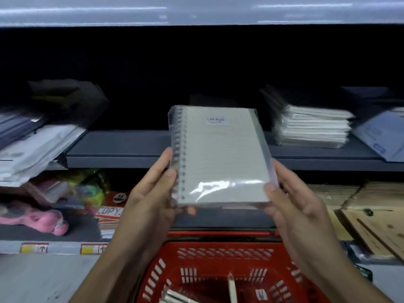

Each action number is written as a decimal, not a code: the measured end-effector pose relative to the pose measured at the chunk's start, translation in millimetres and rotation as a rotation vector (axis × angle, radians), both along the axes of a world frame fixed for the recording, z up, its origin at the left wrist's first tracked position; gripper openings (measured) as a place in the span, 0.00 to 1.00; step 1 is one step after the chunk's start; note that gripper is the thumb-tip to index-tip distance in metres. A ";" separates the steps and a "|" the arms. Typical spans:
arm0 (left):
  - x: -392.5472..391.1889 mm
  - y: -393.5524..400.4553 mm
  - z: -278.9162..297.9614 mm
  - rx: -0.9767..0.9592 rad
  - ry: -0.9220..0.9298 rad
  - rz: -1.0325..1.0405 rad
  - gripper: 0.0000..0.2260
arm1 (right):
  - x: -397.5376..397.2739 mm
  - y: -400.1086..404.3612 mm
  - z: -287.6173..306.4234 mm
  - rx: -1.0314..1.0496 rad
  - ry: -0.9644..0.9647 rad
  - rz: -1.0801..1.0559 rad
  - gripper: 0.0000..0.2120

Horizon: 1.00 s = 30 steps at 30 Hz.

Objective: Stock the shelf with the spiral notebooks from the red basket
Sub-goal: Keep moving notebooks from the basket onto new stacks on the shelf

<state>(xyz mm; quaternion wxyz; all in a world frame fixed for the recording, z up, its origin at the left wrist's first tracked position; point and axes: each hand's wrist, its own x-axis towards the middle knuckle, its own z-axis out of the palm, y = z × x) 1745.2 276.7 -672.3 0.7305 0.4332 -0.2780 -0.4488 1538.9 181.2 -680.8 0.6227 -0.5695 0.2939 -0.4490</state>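
Both hands — left hand [153, 193], right hand [290, 200] — held a wrapped spiral notebook [220, 156] in their grip above the red basket [218, 259], before the shelf [122, 147].

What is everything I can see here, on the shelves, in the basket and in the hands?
Spiral notebook: one, pale grey-green, plastic-wrapped, held up before the middle shelf.
Stack of wrapped notebooks: one stack, white, middle shelf, right.
Middle shelf: one, dark grey, bare at centre.
Plastic sleeves: a pile, white and grey, middle shelf, left.
Pink packaged item: one, lower shelf, left.
Copy paper pack: one, red-orange, lower shelf.
Red basket: one, below the hands, wrapped items inside.
Left hand: grips the spiral edge.
Right hand: grips the opposite edge.
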 end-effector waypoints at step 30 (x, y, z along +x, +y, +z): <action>30.0 -125.1 -3.2 0.163 -0.678 0.580 0.14 | 70.7 -122.5 2.2 -0.038 0.205 -0.386 0.20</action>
